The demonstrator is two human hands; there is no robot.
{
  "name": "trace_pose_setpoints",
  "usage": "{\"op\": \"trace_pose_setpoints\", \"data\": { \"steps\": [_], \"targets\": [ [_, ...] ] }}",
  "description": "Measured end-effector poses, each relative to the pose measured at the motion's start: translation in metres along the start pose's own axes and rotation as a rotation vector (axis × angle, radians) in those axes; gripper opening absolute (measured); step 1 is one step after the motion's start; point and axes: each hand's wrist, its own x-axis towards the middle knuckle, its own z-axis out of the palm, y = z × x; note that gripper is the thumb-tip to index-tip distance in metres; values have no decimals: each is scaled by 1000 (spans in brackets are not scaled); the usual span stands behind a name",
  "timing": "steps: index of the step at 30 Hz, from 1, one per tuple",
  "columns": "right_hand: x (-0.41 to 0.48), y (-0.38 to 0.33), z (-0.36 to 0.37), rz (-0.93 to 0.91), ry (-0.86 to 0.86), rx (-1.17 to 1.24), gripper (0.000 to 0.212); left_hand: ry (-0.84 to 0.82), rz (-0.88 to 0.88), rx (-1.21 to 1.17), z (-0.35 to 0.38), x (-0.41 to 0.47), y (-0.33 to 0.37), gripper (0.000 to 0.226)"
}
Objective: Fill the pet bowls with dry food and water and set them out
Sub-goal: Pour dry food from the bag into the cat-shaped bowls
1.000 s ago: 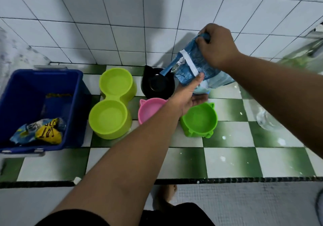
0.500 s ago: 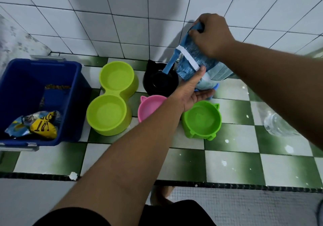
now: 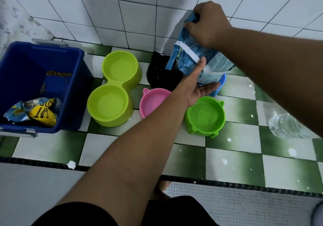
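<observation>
Compared with half a second ago, the blue printed plastic food bag (image 3: pixel 190 54) hangs steeper over the black cat-eared bowl (image 3: pixel 160 72), showing more of a light blue bowl (image 3: pixel 222 84) beneath it. The right hand (image 3: pixel 208 24) grips the bag's top. The left hand (image 3: pixel 195 87) props it, thumb on its side and fingers straight beneath. The bag's print is unreadable. A yellow pouch (image 3: pixel 42 113) in the dark blue plastic bin (image 3: pixel 73 65) reads "CAT".

The person's 2 forearms, left forearm (image 3: pixel 139 147) and right forearm (image 3: pixel 279 59), are bare, a black short sleeve (image 3: pixel 75 215) covers the left upper arm, and black clothing (image 3: pixel 178 211) shows beside 1 bare foot (image 3: pixel 160 190).
</observation>
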Motion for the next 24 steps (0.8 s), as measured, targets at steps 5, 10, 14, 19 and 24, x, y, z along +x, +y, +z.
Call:
{"op": "trace_pose_setpoints", "data": {
  "steps": [5,10,14,19,24],
  "targets": [
    [1,-2,3,-20,-2,-25,25,26,33,-79,6,-2,-2,72],
    [0,0,4,-34,-12,-61,29,36,54,-99,11,0,-6,87],
    [1,-1,3,-33,-13,-63,38,34,62,-117,11,4,-7,82],
    [1,-4,5,-60,-29,-77,38,10,62,-146,10,5,-8,71],
    [2,-7,7,-75,-46,-88,41,-10,63,-170,11,7,-9,69]
  ]
}}
